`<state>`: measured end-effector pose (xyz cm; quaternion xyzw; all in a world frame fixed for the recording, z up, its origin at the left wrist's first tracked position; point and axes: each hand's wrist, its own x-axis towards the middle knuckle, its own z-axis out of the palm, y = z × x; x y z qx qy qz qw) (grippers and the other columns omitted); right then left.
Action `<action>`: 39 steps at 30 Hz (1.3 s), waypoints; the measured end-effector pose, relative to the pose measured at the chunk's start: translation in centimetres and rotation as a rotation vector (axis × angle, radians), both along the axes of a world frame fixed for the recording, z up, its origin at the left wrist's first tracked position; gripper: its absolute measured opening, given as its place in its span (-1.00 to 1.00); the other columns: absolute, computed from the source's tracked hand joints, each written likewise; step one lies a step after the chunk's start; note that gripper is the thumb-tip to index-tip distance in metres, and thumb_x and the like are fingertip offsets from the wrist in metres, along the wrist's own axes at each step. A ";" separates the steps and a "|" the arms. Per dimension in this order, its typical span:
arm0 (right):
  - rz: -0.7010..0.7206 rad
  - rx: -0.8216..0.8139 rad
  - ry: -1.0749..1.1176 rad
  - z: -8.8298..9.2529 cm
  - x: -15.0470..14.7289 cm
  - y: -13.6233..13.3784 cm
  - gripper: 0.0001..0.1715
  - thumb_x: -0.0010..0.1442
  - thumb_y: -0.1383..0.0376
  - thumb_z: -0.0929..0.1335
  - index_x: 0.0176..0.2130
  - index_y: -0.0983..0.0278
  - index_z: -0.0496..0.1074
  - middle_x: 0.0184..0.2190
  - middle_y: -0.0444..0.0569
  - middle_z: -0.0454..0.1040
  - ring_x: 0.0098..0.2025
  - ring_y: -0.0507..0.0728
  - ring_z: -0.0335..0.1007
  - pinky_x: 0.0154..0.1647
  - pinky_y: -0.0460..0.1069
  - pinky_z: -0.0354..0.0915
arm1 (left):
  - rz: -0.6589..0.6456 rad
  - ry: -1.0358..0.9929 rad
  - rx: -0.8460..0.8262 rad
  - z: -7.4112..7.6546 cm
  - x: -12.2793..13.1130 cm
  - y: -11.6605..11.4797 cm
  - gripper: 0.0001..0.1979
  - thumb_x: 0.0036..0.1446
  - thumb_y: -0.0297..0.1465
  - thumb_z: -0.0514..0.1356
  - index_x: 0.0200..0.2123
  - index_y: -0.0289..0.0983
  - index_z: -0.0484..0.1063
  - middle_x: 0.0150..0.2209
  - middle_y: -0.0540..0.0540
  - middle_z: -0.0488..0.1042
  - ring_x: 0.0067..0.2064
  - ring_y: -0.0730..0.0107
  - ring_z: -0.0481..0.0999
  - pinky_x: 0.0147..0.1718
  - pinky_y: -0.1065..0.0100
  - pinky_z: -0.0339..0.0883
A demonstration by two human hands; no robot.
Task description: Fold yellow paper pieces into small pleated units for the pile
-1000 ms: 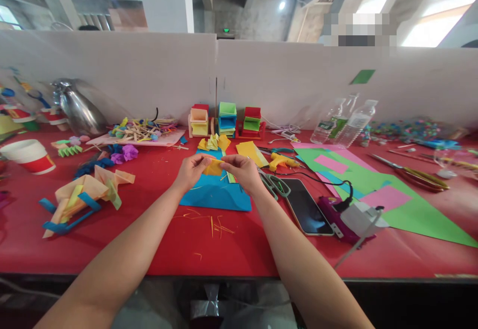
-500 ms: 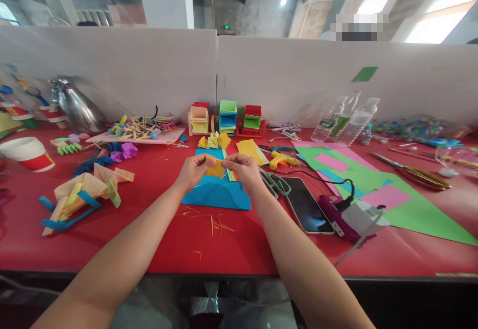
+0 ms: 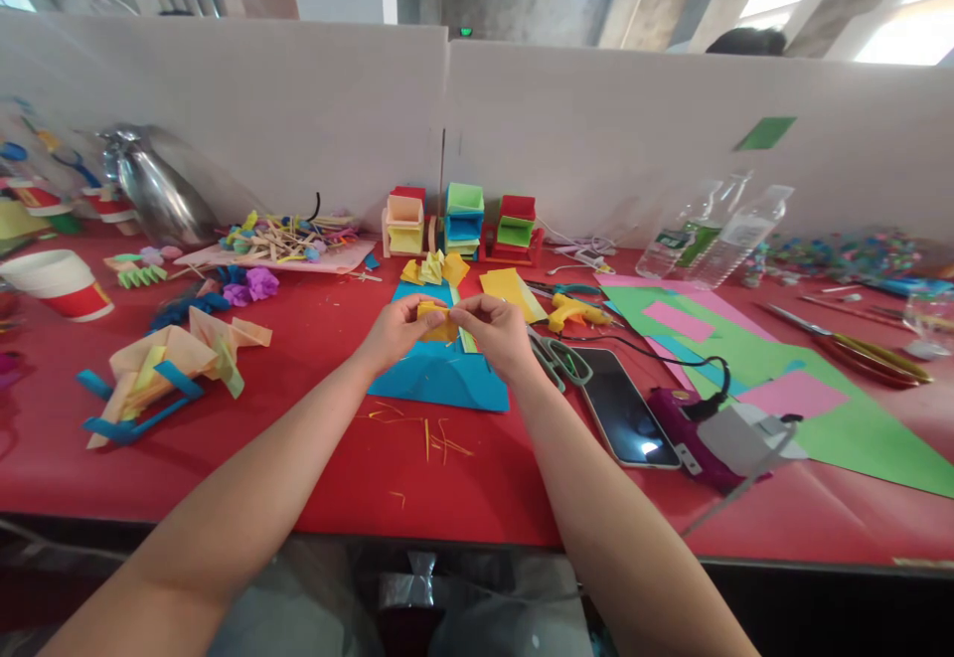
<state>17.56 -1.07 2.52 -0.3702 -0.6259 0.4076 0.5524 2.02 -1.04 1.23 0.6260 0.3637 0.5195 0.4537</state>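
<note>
Between my two hands is a small piece of yellow paper (image 3: pixel 432 323), pinched from both sides. My left hand (image 3: pixel 404 329) grips its left end with thumb and forefinger, and my right hand (image 3: pixel 492 327) grips the right end. Blue paper (image 3: pixel 439 379) lies on the table beneath and in front of them. Folded yellow paper pieces (image 3: pixel 436 267) rest on its far end, just beyond my hands. A yellow sheet (image 3: pixel 511 291) lies past my right hand, and green-handled scissors (image 3: pixel 567 363) lie beside my right wrist, partly covered by it.
To the right lie a phone (image 3: pixel 624 409), a purple power strip (image 3: pixel 690 438), a yellow glue gun (image 3: pixel 577 312) and green paper (image 3: pixel 842 428). A folded paper model (image 3: pixel 160 379) and a paper cup (image 3: pixel 64 284) stand left. Small paper boxes (image 3: pixel 464 215) line the partition. Yellow scraps (image 3: pixel 439 438) lie in front.
The view has shifted slightly, so the table's things appear a little farther right. Both hands still hold the yellow paper, which now looks more folded and narrower in height.
</note>
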 end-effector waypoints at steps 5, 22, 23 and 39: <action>-0.013 0.015 -0.059 0.2 -0.2 -0.3 -0.82 -0.08 0.22 0.39 -0.49 0.31 0.40 -0.56 -0.13 0.39 -0.50 0.01 0.28 -0.47 -0.07 0.20 | 0.037 0.014 0.020 -0.1 0.0 0.2 -0.75 -0.05 -0.23 0.24 -0.39 -0.31 0.46 -0.54 0.02 0.43 -0.51 0.51 0.33 -0.52 0.48 0.16; -0.034 0.088 -0.136 1.0 -0.4 -1.0 -0.82 0.00 0.22 0.37 -0.44 0.31 0.40 -0.53 -0.11 0.41 -0.49 0.01 0.30 -0.47 -0.08 0.21 | -0.022 0.025 0.020 0.5 -0.3 0.1 -0.71 -0.03 -0.20 0.23 -0.37 -0.33 0.43 -0.45 -0.05 0.50 -0.39 0.40 0.47 -0.36 0.36 0.35; -0.031 0.093 -0.142 1.1 -0.4 -1.1 -0.82 0.00 0.22 0.37 -0.44 0.31 0.40 -0.53 -0.11 0.42 -0.48 0.01 0.31 -0.46 -0.08 0.22 | -0.031 0.038 0.032 0.6 -0.4 0.0 -0.72 -0.03 -0.20 0.22 -0.38 -0.33 0.43 -0.45 -0.06 0.51 -0.40 0.41 0.47 -0.35 0.36 0.35; -0.102 0.158 -0.171 1.4 -0.5 -1.5 -0.83 0.03 0.23 0.35 -0.49 0.29 0.38 -0.54 -0.11 0.39 -0.48 0.02 0.28 -0.44 -0.07 0.23 | -0.088 0.058 0.080 1.1 -0.3 -0.5 -0.71 0.01 -0.20 0.19 -0.30 -0.32 0.42 -0.39 -0.08 0.51 -0.35 0.38 0.49 -0.34 0.35 0.36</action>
